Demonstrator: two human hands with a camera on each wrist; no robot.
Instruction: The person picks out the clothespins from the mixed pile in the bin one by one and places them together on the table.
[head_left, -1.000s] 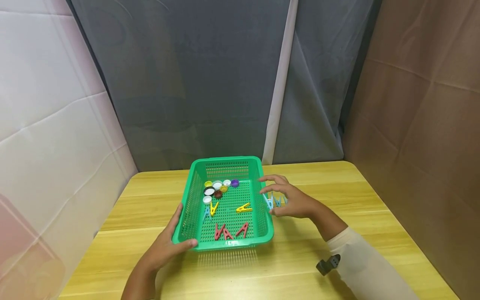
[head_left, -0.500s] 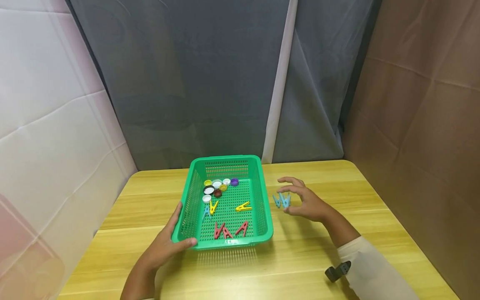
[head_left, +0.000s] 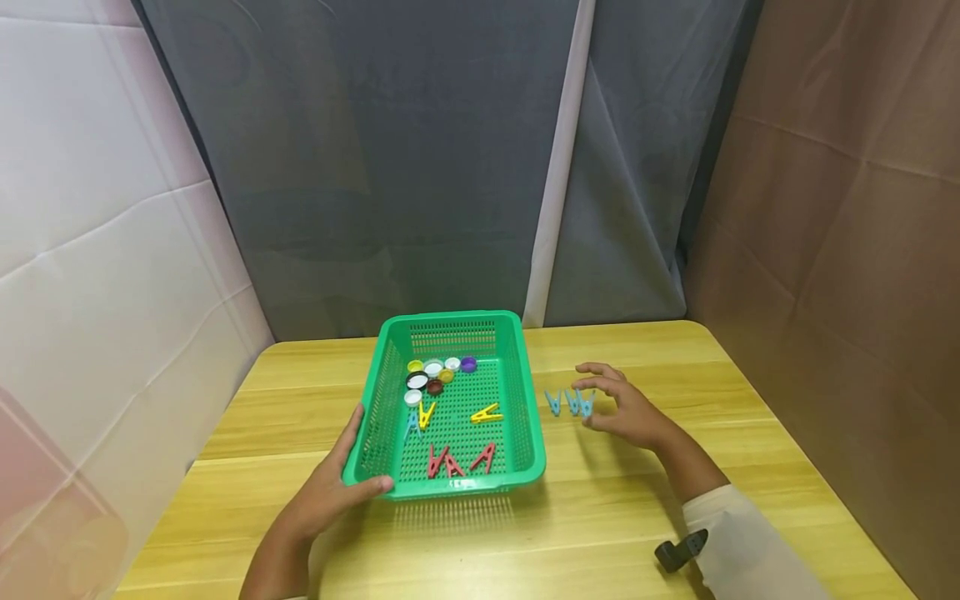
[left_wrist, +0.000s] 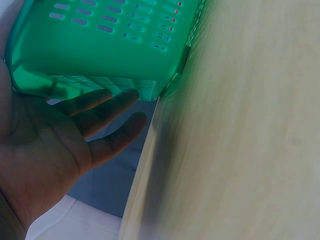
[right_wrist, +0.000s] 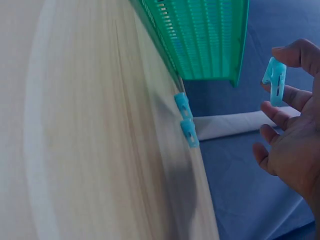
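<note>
A green plastic basket (head_left: 536, 458) stands on the table. My left hand (head_left: 326, 492) holds its near left corner, thumb over the rim and fingers along the outer wall. To the right of the basket, my right hand (head_left: 626, 412) pinches a blue clothespin (right_wrist: 276, 80) between thumb and fingertips, above the tabletop. Just left of that hand, two more blue clothespins (head_left: 552, 403) lie on the table. Inside the basket are red clothespins (head_left: 484, 457), yellow clothespins (head_left: 487, 413), one blue clothespin (head_left: 412, 425) and several bottle caps (head_left: 417, 381) of mixed colours.
The wooden table (head_left: 247, 467) spreads around the basket on all sides. A grey curtain (head_left: 390, 167) hangs behind its far edge. Pale fabric (head_left: 97, 250) closes off the left, brown fabric (head_left: 847, 250) the right.
My right hand has moved right, away from the basket's right rim, carrying the blue clothespin past the two on the table. My left hand and the basket have stayed in place.
</note>
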